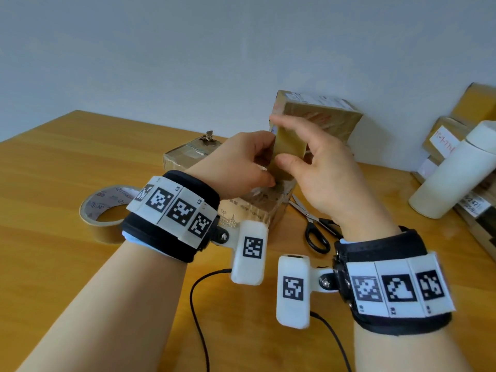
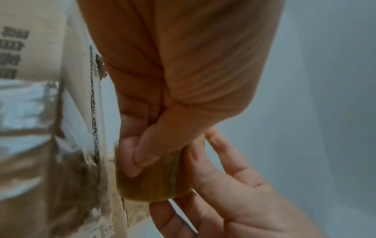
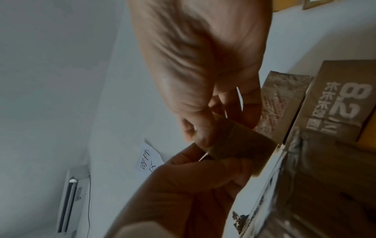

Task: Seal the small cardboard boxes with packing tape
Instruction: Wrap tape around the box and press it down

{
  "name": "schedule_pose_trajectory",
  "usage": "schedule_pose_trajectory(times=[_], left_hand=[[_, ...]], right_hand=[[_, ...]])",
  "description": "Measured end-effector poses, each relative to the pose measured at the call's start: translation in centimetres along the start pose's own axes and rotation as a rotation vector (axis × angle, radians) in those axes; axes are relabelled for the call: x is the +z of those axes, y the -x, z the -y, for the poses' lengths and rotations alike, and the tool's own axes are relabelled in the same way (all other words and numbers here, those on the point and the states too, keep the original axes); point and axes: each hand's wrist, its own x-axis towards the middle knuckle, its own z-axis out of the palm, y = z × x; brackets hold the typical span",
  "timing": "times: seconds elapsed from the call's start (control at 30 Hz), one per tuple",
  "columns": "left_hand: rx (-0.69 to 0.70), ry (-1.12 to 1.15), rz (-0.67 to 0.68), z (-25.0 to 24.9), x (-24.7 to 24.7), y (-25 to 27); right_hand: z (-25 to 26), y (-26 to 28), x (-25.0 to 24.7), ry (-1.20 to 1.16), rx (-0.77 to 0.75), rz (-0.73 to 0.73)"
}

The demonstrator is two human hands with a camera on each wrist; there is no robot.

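- Packing tape strip [image 1: 288,146] is pinched between both your hands, standing roughly upright just above the small cardboard box [image 1: 257,208] on the counter [image 1: 67,162].
- Left hand [image 1: 236,162] pinches its lower end, right hand [image 1: 316,167] the upper.
- So the box lies straight below: press down.
- A box beyond reads "8.2".

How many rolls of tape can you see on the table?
1. The roll of tape lies on the table at the left, beside the left wrist. The left hand and right hand pinch only a tape strip. Others could hide behind the boxes.
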Motion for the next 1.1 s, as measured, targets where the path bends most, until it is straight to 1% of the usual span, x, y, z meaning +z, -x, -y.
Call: schedule_pose_trajectory(times=[0.13,0.2,0.33,0.53,0.63,0.73,0.97,1.1], left_hand=[[-0.009,0.053,-0.126,0.25,-0.22,-0.23],[-0.009,0.125,-0.174,0.46,-0.49,-0.32],[-0.031,0.232,-0.213,0.50,-0.58,-0.44],[-0.073,0.327,-0.260,-0.12,-0.33,-0.29],[-0.151,0.366,-0.266,0.09,-0.41,-0.60],[-0.225,0.359,-0.244,0.46,-0.50,-0.63],[-0.156,0.315,-0.333,0.68,-0.21,-0.51],[-0.092,0.307,-0.307,0.26,-0.46,-0.28]], right_hand=[[-0.96,-0.41,0.46,-0.123,0.051,-0.186],[-1.10,-0.60,0.62,-0.178,0.050,-0.226],[-1.01,-0.76,0.73,-0.219,0.050,-0.274],[-1.13,-0.73,0.34,-0.214,0.047,-0.319],[-1.11,-0.74,0.24,-0.215,0.040,-0.330],[-1.05,-0.78,0.37,-0.216,0.033,-0.323],[-0.99,-0.75,0.44,-0.294,0.055,-0.295],[-0.97,-0.61,0.67,-0.356,0.087,-0.297]])
